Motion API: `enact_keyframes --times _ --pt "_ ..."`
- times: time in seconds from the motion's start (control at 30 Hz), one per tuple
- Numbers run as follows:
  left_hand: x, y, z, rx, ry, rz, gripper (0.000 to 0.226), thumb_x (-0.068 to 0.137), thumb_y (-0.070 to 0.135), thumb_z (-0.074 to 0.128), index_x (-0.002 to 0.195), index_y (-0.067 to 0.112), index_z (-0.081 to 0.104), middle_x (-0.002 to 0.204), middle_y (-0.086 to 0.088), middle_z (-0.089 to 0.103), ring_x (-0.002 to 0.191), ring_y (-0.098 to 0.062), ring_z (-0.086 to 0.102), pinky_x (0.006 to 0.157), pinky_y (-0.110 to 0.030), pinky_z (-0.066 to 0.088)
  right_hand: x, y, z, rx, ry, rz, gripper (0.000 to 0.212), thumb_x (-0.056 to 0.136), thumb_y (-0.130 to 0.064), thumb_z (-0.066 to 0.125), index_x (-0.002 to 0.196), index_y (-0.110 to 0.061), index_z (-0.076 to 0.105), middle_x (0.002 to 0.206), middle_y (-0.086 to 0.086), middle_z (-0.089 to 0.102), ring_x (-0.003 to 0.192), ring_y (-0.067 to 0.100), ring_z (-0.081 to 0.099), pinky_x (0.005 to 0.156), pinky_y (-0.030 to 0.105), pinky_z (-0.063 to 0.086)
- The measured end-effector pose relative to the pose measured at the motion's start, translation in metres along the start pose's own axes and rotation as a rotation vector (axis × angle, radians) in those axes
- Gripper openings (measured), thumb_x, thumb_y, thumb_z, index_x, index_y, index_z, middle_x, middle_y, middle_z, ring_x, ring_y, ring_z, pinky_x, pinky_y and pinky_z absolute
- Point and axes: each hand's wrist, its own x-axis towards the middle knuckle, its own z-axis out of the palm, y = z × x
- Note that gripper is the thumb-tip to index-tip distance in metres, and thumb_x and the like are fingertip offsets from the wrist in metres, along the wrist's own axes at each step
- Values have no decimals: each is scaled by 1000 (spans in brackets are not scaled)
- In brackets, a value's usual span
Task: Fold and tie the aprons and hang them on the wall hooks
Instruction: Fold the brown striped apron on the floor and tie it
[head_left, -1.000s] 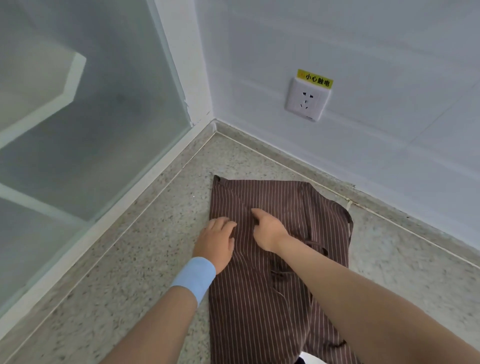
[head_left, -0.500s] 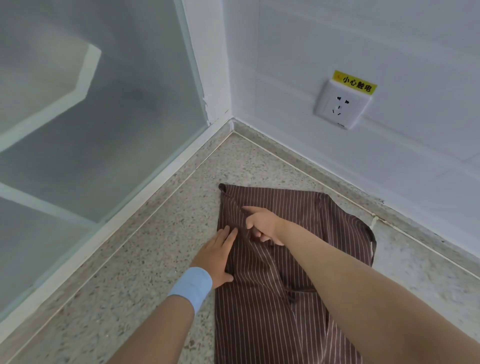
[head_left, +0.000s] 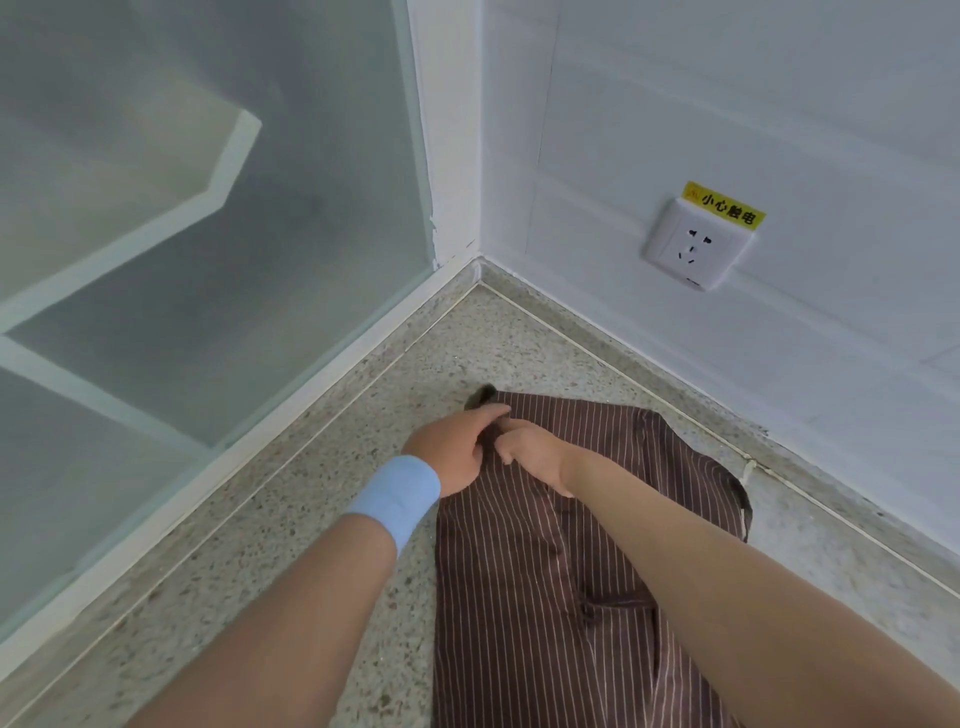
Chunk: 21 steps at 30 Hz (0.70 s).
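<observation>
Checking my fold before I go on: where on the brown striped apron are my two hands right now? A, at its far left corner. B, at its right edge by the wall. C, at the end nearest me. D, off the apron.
A: the left hand and right hand meet at the far left corner of the brown striped apron, both gripping the fabric there.

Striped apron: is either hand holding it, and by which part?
Both. The left hand and right hand pinch the brown striped apron at its far left edge, near the corner.
</observation>
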Motion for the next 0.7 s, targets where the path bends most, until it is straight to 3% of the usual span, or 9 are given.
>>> enact_keyframes --times 0.1,0.23,0.3,0.37,0.43,0.5,0.57,0.63,0.7 --pt "14 -6 -10 108 -106 5 38 97 12 48 131 24 58 125 -6 63 108 -28 61 93 -42 49 -4 -4 -5 -194 -7 42 24 88 8 37 91 -8 55 73 -1 39 61 11 32 52 19 28" --pt "12 -15 -16 190 -174 5 28 97 7 49 118 17 67 115 -6 64 100 -25 61 89 -36 50 -14 1 -25 -537 -16 165 30 96 -12 49 121 -4 64 79 -7 49 68 5 45 64 19 40" --pt "7 -18 -16 232 -198 -10 29 96 5 48 113 19 67 107 -4 62 95 -25 61 83 -33 49 -22 10 -39 -656 5 230 30 91 -19 57 115 -5 67 88 0 60 79 16 58 73 25 48" --pt "1 -18 -14 328 -218 -30 26 92 4 47 98 22 64 92 -2 57 81 -22 56 71 -31 44 -32 16 -51 -855 142 214 24 91 -19 54 102 -6 70 92 4 67 85 22 66 76 32 55" --pt "-2 -19 -10 350 -225 -73 22 92 6 47 98 20 63 87 0 54 79 -21 54 66 -29 42 -39 19 -60 -913 427 139 21 93 -15 47 96 -15 67 88 1 66 77 20 66 64 31 55" --pt "-4 -14 -7 306 -202 -107 25 92 7 48 107 20 63 92 0 57 85 -21 58 68 -29 43 -41 19 -66 -767 644 39 22 97 -15 42 98 -17 64 92 2 63 71 18 61 55 29 47" --pt "-2 -2 -7 253 -185 -108 44 88 7 48 126 28 58 119 3 58 100 -21 61 73 -29 48 -40 16 -67 -674 682 -38 26 101 -18 41 106 -14 66 110 6 57 76 22 60 60 31 48" --pt "4 19 -9 89 -143 -91 60 87 12 49 141 37 43 147 11 41 115 -20 58 79 -28 49 -40 11 -65 -656 685 -106 30 103 -25 42 116 -15 67 123 8 47 86 26 61 71 36 54" --pt "11 43 -12 -189 -94 -71 64 89 21 50 147 42 32 149 17 39 109 -13 62 81 -27 51 -42 1 -62 -613 761 -134 33 103 -37 43 118 -22 68 119 6 47 89 25 61 71 37 55"
